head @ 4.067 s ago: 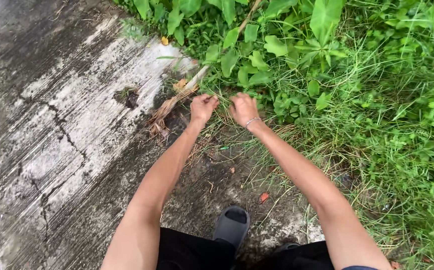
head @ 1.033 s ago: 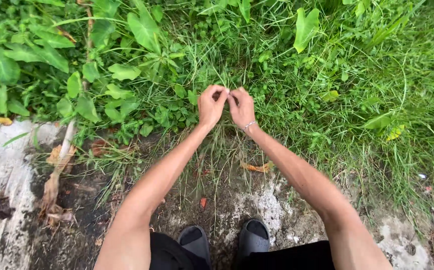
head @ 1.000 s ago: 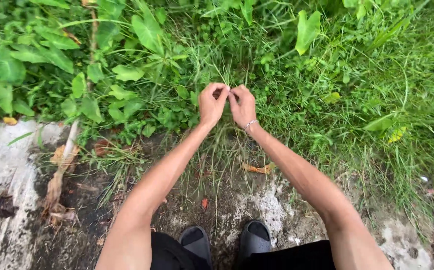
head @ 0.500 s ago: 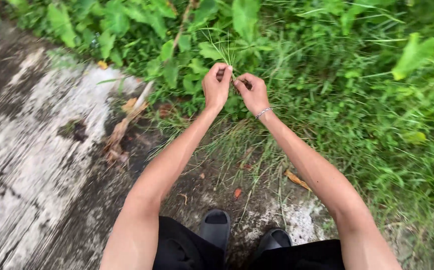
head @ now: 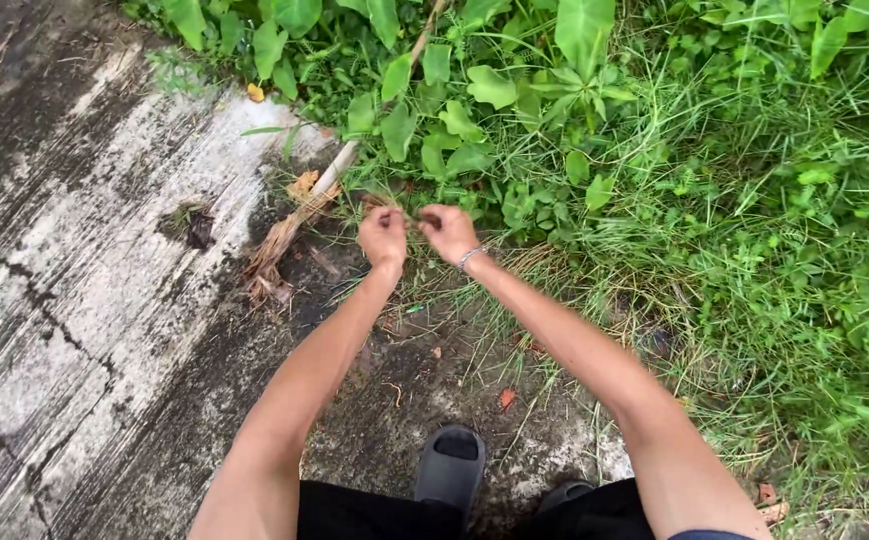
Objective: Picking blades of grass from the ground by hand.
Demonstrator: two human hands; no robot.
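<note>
My left hand (head: 383, 236) and my right hand (head: 448, 232) are held close together low over the edge of the grass, fingers closed. Between them a small tuft of brownish grass stalks (head: 415, 216) shows, pinched by both hands. A thin bracelet (head: 468, 258) circles my right wrist. Thin grass blades (head: 514, 290) grow just beneath and to the right of the hands.
Cracked, wet concrete (head: 64, 300) fills the left side. A dry brown palm stalk (head: 294, 220) lies along its edge. Broad-leaved plants (head: 474, 90) and dense grass (head: 784, 280) cover the top and right. My dark sandals (head: 451, 465) stand on the concrete below.
The view has swung between grass and concrete while my hands stayed together. Since half a second ago they have come down lower, to the ground at the grass edge.
</note>
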